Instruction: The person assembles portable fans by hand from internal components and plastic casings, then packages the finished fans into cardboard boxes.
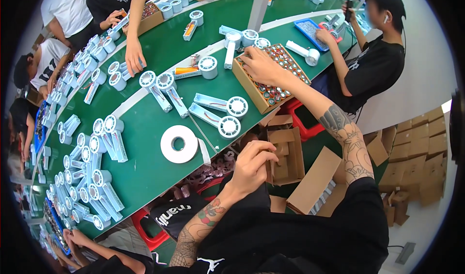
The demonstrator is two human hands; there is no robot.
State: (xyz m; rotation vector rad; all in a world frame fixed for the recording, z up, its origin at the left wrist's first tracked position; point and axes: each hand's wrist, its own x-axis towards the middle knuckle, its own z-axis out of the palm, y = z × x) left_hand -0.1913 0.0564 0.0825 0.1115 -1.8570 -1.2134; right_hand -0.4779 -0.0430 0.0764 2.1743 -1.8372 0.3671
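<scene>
My right hand (264, 66) is over the far left part of an open cardboard box (253, 91) filled with small round silver parts (278, 95) with orange-red rims. Its fingers are bent down and closed at the parts; whatever is between them is hidden. Off the table's near edge, my left hand (249, 168) hangs in front of my body, fingers loosely bent and slightly apart, with nothing visible in it. Left of the box lie two pale blue handheld fan housings (228, 127) with round grilled heads and thin wires. A white tape roll (179, 144) lies flat nearby, its loose end over the edge.
Many more fan housings (99, 177) crowd the green table's left side. One near the rail holds an orange cylinder (187, 71). A co-worker's hand (134, 56) reaches in from across; another person (373, 56) sits right beside a blue tray (310, 31). Open cartons (315, 177) stand below.
</scene>
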